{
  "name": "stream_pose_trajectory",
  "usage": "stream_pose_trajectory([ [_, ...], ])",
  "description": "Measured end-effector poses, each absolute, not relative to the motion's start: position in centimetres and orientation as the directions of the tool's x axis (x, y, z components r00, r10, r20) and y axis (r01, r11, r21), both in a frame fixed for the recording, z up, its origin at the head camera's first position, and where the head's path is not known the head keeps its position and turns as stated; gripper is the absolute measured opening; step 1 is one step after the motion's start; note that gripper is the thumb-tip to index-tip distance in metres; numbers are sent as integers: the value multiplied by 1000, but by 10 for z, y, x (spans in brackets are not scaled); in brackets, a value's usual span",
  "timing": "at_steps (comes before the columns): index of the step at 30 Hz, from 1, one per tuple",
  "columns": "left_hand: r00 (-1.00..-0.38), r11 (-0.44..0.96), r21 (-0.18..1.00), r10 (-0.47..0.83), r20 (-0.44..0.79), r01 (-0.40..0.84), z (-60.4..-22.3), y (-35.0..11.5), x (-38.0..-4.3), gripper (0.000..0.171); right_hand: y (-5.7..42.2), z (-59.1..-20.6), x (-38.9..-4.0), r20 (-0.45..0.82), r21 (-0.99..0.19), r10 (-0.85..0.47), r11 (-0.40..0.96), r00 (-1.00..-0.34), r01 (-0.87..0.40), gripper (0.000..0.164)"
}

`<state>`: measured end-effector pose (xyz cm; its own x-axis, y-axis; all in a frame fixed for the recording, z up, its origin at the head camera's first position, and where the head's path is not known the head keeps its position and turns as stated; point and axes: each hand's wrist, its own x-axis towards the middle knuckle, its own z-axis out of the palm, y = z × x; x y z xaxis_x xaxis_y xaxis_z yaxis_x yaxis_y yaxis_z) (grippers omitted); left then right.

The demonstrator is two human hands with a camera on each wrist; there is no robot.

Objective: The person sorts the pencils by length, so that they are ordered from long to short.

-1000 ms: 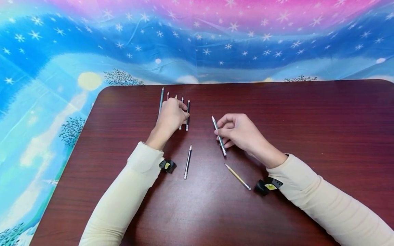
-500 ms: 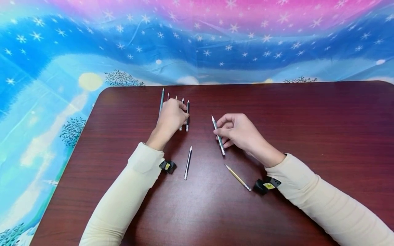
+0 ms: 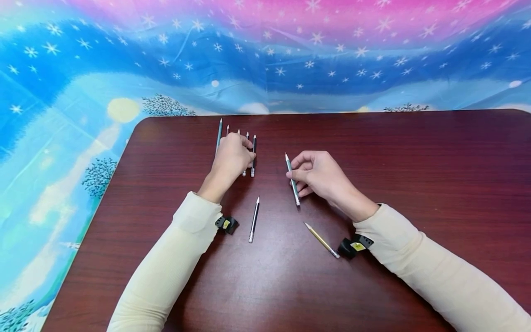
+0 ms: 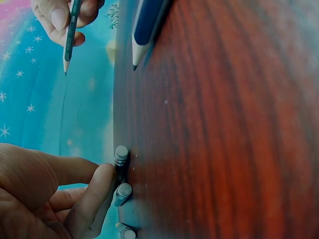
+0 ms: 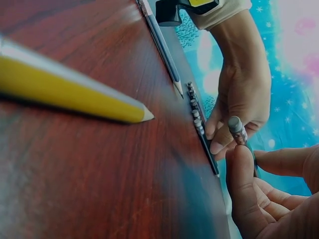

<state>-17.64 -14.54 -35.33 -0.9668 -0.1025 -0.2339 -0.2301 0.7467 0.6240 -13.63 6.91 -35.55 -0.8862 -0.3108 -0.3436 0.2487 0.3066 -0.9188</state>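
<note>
At the far left of the table, my left hand (image 3: pixel 231 154) lies over a row of several pencils, hiding their middles. Its thumb and forefinger pinch the black pencil (image 3: pixel 254 157) at the row's right end, which lies on the table. A teal pencil (image 3: pixel 219 131) forms the row's left end. My right hand (image 3: pixel 319 175) holds a dark green pencil (image 3: pixel 292 179) between thumb and fingers, tip pointing away; the right wrist view shows its eraser end (image 5: pixel 237 128) raised. Between the arms lie a black-and-silver pencil (image 3: pixel 254 220) and a yellow pencil (image 3: pixel 321 240).
The dark red wooden table (image 3: pixel 394 161) meets a snowflake-patterned cloth (image 3: pixel 290 69) along its back and left edges. Small black cameras are strapped to both wrists, the right one (image 3: pixel 352 246) close to the yellow pencil's eraser end.
My right hand has shifted slightly left and away with the green pencil. The left hand keeps its place at the row, and the two loose pencils stay where they were.
</note>
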Motion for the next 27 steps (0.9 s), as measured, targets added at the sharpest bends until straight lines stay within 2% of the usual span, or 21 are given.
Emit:
stream_pose_trajectory([
  [27,-964,759,606,-110,-242,-238,-353,-144,-176,12,65,-365,-148,-354,-915,-287,304,-890,266,15],
])
